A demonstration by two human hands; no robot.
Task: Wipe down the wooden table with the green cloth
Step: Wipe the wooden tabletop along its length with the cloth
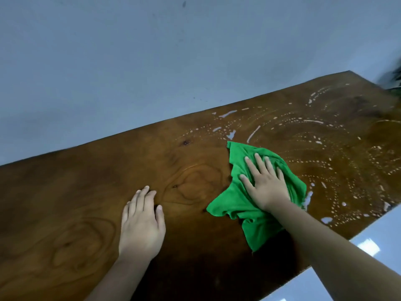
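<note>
So this is mid-wipe, no question. The right hand (265,183) is flat on top of the green cloth (243,205), palm down, fingers spread and pressing it into the wooden table (86,192). It's not pinching or bunching the cloth, just pinning it under the open palm. The cloth is rumpled, sitting about mid-table, right at the border between the dry-looking wood and the wet part.

The left hand (142,222) holds nothing. It rests flat on bare wood just left of the cloth, fingers loosely together, not touching the cloth. Looks to me like it's there for bracing.

Everything right of the cloth is covered in beaded streaks of liquid (314,135), swirly dotted arcs and a few bigger puddles, running out toward the far right corner. Left of the cloth the wood looks matte and clear, grain and knots showing. I can't tell for sure whether that side is wiped or just never got wet.

My read: maybe half the job is left. The next move calls for pushing the cloth rightward and away, into those droplets, keeping the palm pressure even so the cloth doesn't fold under itself. Overlapping passes seem smart here, since that stuff beads up and 1 pass probably just smears it. The puddles touching the cloth's right edge (308,197) are the obvious first target.
</note>
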